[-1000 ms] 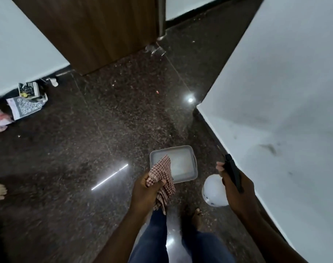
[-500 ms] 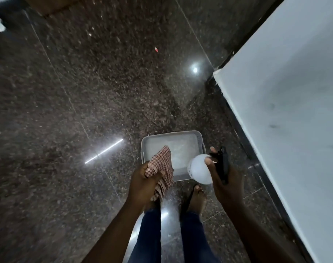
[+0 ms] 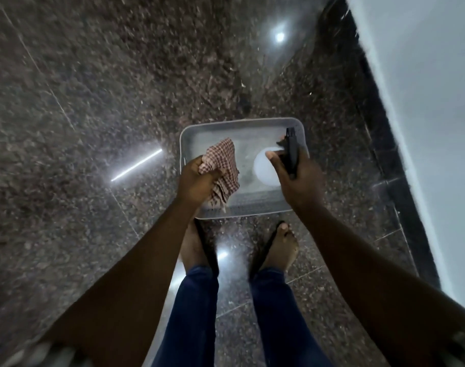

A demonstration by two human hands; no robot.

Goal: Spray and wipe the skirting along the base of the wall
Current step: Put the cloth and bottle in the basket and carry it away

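My left hand [image 3: 196, 178] grips a red-and-white checked cloth [image 3: 222, 165], which hangs over the left part of a grey plastic tub [image 3: 242, 125] on the floor. My right hand [image 3: 297, 178] holds a spray bottle [image 3: 265, 168] with a white body and black trigger head, above the right part of the tub. The black skirting [image 3: 379, 123] runs along the base of the white wall [image 3: 432, 102] on the right, about a tub's width from my right hand.
The floor [image 3: 93, 102] is dark speckled polished stone with bright light reflections. My two feet in dark sandals [image 3: 276, 247] stand just behind the tub. Blue trouser legs fill the bottom centre.
The view has tilted down and moved closer to the tub; door and litter have left the frame. My right hand has moved the bottle left, over the tub. My left hand keeps its grip on the cloth.
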